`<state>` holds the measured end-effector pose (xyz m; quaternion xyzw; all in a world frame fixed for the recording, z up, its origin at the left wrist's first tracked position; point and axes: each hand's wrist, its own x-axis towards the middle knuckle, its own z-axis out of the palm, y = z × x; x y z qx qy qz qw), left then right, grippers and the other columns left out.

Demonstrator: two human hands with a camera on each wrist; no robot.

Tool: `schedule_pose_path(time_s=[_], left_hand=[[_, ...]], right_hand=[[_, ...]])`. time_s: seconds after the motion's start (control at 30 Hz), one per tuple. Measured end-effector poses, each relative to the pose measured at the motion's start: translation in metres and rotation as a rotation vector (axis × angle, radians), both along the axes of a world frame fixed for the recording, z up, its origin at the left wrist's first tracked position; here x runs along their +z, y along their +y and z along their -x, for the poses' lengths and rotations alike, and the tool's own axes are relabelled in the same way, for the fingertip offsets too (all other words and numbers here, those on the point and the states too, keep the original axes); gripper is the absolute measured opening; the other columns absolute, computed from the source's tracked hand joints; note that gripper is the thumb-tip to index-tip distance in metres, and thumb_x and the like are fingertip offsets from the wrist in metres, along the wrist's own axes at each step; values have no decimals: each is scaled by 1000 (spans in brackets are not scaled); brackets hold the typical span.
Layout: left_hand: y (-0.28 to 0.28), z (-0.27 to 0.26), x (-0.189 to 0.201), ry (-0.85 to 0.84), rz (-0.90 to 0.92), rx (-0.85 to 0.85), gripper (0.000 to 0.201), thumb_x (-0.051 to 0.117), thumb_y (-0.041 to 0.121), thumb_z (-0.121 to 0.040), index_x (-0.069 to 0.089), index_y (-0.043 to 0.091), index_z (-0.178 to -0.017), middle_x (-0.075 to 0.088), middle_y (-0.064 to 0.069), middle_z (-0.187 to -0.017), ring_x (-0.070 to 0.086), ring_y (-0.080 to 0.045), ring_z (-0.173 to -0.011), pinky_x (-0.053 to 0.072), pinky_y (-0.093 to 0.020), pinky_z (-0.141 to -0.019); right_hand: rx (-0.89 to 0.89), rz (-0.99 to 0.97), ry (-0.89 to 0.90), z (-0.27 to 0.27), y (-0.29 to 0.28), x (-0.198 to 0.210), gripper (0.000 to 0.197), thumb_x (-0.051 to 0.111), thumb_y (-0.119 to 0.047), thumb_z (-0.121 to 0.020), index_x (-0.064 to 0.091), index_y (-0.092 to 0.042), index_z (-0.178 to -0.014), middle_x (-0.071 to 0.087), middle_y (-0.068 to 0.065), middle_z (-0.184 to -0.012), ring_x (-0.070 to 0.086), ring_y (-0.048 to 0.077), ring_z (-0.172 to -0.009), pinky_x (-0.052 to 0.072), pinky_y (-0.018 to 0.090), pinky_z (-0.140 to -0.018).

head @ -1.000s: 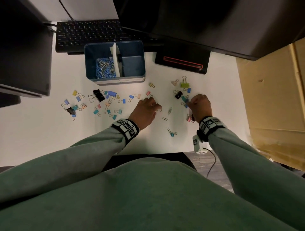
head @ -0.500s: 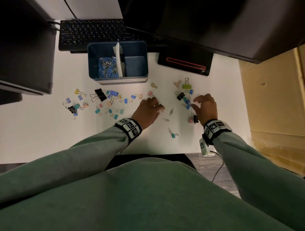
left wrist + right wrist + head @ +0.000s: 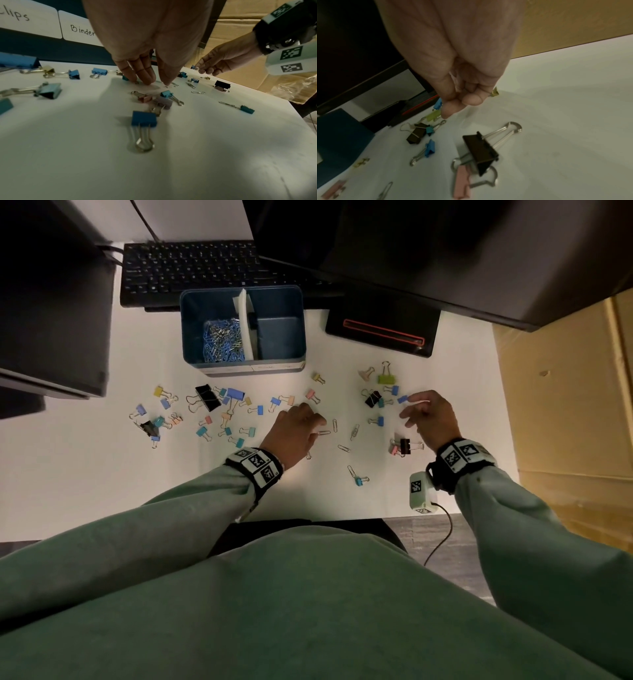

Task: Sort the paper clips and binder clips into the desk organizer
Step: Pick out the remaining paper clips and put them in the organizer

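Note:
The blue desk organizer (image 3: 304, 337) stands at the back of the white desk; its left compartment holds several paper clips (image 3: 222, 340). Its front labels (image 3: 80, 29) read "clips" and "Binder". My left hand (image 3: 313, 424) (image 3: 157, 82) rests its straight fingertips on the desk beside a silver paper clip (image 3: 323, 433). A few more paper clips (image 3: 343, 448) lie between my hands. My right hand (image 3: 407, 405) (image 3: 458, 106) pinches a small blue binder clip (image 3: 402, 398) (image 3: 193, 66) by its wire, just above the desk. Coloured binder clips (image 3: 236, 395) are scattered on the left.
A black binder clip (image 3: 406, 446) (image 3: 481, 150) with a pink one lies just left of my right wrist. A keyboard (image 3: 191, 275) sits behind the organizer, beside a black stand base (image 3: 383, 333). A cardboard box (image 3: 565, 405) borders the desk's right edge.
My right hand opened over the right cluster, then pinched a small blue binder clip and raised it slightly. The left hand stayed by the paper clips.

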<state>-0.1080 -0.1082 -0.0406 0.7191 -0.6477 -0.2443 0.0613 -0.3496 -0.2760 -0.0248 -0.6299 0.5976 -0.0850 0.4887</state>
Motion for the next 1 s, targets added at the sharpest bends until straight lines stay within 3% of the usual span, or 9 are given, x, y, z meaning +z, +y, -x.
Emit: schedule_pose_path(time_s=[0.13,0.23,0.33,0.47,0.53,0.67,0.8,0.9,1.0], left_hand=[[0,0,0,-18,-33,-18,32,56,18,-90,53,18,-122,51,-10,-121,52,-26,-107,43,-38,-90],[-2,4,0,11,-31,-3,33,57,14,-90,52,15,-123,51,-11,-119,52,-26,-104,44,-35,-89],[-10,11,0,66,-31,9,28,56,13,-91,52,11,-119,53,-11,-117,54,-26,-103,45,-34,-88],[-18,24,-2,140,-24,16,32,61,19,-90,49,11,-118,51,-10,-117,55,-22,-103,51,-32,-86],[-19,31,-2,173,-31,13,41,67,20,-86,47,10,-120,48,-11,-118,54,-21,-103,52,-30,-86],[-17,37,-3,194,-31,27,46,70,12,-82,46,8,-122,46,-12,-119,56,-21,-99,53,-30,-86],[-13,28,-1,128,-39,10,47,69,15,-84,44,12,-124,46,-12,-122,54,-23,-105,52,-35,-90],[-9,14,3,29,-27,60,51,69,21,-84,45,12,-128,45,-16,-133,52,-29,-113,46,-39,-95],[-5,6,4,33,-61,98,43,67,16,-85,49,9,-124,51,-14,-123,54,-29,-106,45,-37,-90]], right_hand=[[-12,-8,26,4,-3,-3,24,46,-2,-88,59,-21,-91,73,0,-80,64,10,-59,43,21,-56],[53,43,129,7,-2,1,9,56,-20,-91,59,-19,-100,70,0,-87,65,11,-67,42,20,-56],[224,178,219,19,9,4,25,71,-30,-85,57,-18,-102,60,0,-88,58,13,-72,43,21,-62],[512,172,321,32,31,-7,36,77,-31,-79,58,-20,-108,53,0,-97,56,16,-79,48,31,-70],[418,221,251,31,35,-9,20,70,-17,-84,61,-19,-101,61,2,-96,61,19,-77,53,34,-71],[118,229,60,28,27,-2,15,55,-5,-92,62,-18,-97,68,6,-82,69,22,-73,54,19,-69],[0,136,-41,29,18,1,11,58,-9,-92,63,-16,-99,70,3,-89,70,18,-76,58,43,-76],[106,239,-11,24,27,11,20,67,-12,-87,60,-15,-105,62,1,-102,63,10,-82,56,29,-74],[501,301,102,15,55,18,36,75,-29,-81,56,-19,-109,55,-4,-100,56,7,-77,48,19,-70]])
